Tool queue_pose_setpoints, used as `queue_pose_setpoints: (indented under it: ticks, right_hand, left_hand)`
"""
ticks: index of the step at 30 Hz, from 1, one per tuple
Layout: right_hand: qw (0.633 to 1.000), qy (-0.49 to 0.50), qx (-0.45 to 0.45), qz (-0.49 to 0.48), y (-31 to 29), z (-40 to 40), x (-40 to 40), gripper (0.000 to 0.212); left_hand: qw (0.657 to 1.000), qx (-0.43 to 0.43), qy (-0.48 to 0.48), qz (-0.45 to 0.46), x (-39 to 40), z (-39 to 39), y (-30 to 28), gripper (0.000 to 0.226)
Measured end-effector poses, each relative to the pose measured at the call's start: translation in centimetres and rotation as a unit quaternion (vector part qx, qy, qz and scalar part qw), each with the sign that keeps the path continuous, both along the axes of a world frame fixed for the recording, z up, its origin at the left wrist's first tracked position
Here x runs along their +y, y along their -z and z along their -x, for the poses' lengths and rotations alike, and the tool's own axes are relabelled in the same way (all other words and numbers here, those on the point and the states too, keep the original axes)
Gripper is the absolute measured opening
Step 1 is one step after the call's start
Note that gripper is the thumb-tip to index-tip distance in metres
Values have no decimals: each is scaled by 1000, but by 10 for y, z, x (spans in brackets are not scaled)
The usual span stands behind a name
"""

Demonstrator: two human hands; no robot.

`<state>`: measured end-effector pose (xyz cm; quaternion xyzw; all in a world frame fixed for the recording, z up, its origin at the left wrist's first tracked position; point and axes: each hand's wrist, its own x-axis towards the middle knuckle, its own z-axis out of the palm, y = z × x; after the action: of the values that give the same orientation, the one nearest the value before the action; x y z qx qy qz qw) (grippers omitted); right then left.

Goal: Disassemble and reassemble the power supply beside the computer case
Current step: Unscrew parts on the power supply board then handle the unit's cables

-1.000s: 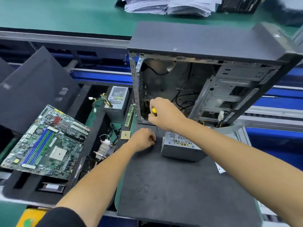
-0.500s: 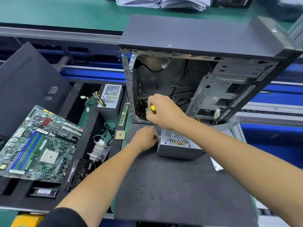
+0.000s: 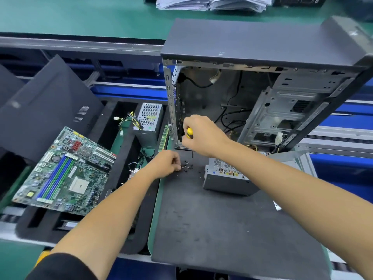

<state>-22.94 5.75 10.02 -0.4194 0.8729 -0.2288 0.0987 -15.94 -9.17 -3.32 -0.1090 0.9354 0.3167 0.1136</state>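
The grey power supply (image 3: 226,179) lies on the dark mat (image 3: 222,223) just in front of the open computer case (image 3: 262,89). Left of it, several small black screws (image 3: 188,166) are scattered on the mat. My left hand (image 3: 166,164) has its fingers curled, and its fingertips pinch a screw at the edge of that scatter. My right hand (image 3: 201,136) grips a yellow-handled screwdriver (image 3: 189,132) upright, with its tip pointing down above the mat by the case's lower left corner. A metal cover plate (image 3: 292,158) lies behind the power supply.
A foam tray on the left holds a second power supply (image 3: 150,120) with loose cables, a RAM stick (image 3: 163,138), a heatsink (image 3: 134,172) and a motherboard (image 3: 64,172). A dark side panel (image 3: 46,110) leans at far left. Papers (image 3: 212,3) lie on the green bench behind.
My left hand drew back from the power supply's left corner to the scattered screws, which now show on the mat. My right hand kept the screwdriver near the case corner.
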Motion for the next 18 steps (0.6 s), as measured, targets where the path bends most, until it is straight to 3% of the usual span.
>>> queue_pose_setpoints:
  ticks: [5, 14, 18]
  right_hand:
    - [1000, -21, -4, -3, 5, -11, -10, 11]
    - [1000, -4, 2, 6, 0, -9, 2, 13]
    - [1000, 14, 4, 22, -6, -6, 13, 14]
  left_hand:
    - [999, -51, 10, -15, -2, -20, 4, 18]
    - [999, -19, 18, 32, 9, -21, 7, 17]
    - [997, -25, 38, 65, 12, -16, 6, 2]
